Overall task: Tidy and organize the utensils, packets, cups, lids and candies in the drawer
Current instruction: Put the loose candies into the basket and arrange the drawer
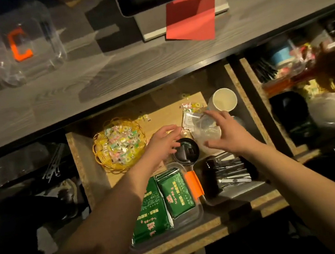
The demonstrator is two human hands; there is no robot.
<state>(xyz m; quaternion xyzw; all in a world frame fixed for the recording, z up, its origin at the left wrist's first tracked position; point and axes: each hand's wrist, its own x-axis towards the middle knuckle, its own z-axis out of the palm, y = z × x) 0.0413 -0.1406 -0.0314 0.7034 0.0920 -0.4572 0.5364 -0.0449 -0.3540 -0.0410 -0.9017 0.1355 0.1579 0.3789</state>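
Your right hand (225, 134) is curled around a stack of clear plastic lids (206, 131), thumb on the near edge and fingers over the far side, holding it above the middle of the open drawer (240, 87). Your left hand (164, 142) sits just beside it with the fingers loosely bent; something small and pale shows at its fingertips, but you cannot tell whether it is pinched or merely lying under them. Directly below and between both hands lies a black round lid (187, 152), so it sits right under your working space.

Left of your left hand stands a yellow wire basket (102, 154) heaped with wrapped candies (119, 143), and a few loose candies (189, 107) lie on the drawer floor beyond your hands, next to a small silver packet (188, 120). A white paper cup (223, 100) lies on its side at the back right, close to your right fingers.

Nearer you, a clear tray (186, 216) with an orange clip (194, 182) holds green packets (163, 202), your left forearm passing over its left corner. To its right, a dark tray holds wrapped utensils (230, 172) under your right wrist.

A second drawer (252, 85) on the right is crowded with blurred items. On the counter (96, 76) above lie a red sheet (190, 17) and clear bottles (13, 47) with orange marks
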